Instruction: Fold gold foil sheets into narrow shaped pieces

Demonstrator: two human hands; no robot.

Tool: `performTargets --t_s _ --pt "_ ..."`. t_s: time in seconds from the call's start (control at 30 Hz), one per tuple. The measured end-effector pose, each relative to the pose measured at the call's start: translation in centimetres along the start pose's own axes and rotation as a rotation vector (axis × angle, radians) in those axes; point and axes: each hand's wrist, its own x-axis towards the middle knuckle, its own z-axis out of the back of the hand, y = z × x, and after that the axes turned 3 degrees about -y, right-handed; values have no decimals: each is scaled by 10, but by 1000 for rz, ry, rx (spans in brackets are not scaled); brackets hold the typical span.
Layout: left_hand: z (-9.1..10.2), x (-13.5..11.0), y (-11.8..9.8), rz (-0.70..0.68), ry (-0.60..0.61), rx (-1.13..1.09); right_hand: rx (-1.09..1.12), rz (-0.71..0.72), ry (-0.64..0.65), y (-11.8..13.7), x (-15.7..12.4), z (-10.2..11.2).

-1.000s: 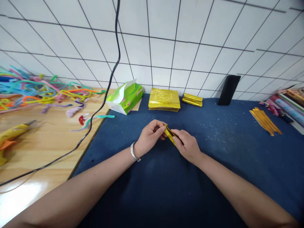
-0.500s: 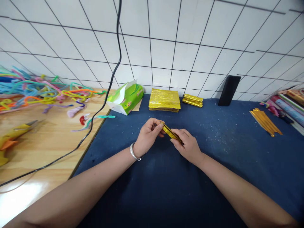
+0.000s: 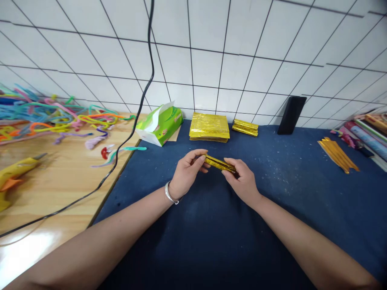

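A narrow folded strip of gold foil paper [image 3: 220,163] is held between both hands, its layers showing along the long side. My left hand [image 3: 188,169] pinches its left end with thumb and fingers. At the right end, my right hand [image 3: 242,177] grips it, covering that tip. Beyond the hands lies a stack of gold foil paper sheets [image 3: 209,127], with a pair of folded gold strips [image 3: 245,127] to its right. More folded gold strips [image 3: 338,154] lie fanned at the far right.
A green tissue pack [image 3: 163,124] and a black phone-like slab [image 3: 292,115] stand by the tiled wall. Left, a wooden board [image 3: 69,173] carries coloured pipe cleaners [image 3: 60,114] and a yellow glue gun [image 3: 18,171]. A black cable [image 3: 144,94] hangs across. Books [image 3: 373,137] sit far right.
My right hand has shifted slightly right and up, turning the folded gold strip closer to level. My left hand keeps its pinch nearly in place.
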Motion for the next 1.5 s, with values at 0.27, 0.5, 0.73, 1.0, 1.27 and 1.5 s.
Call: performTargets --t_s 0.27,0.5,0.73,1.0,1.27,1.5 --pt "2 2 2 66 222 246 175 -223 -162 -17 1 -3" --pt "-2 -4 -3 -128 501 429 166 -140 -96 -6 -3 -3" --pt "-6 -9 -3 -98 508 426 174 -115 -90 2 -6 -3" --pt "-5 -9 4 -89 434 470 247 -207 -157 -4 -2 -4" --pt "-8 -11 5 -129 446 567 309 -313 -145 -11 0 -6" --pt "-8 -10 6 -220 436 613 296 -287 -111 -12 -1 -7"
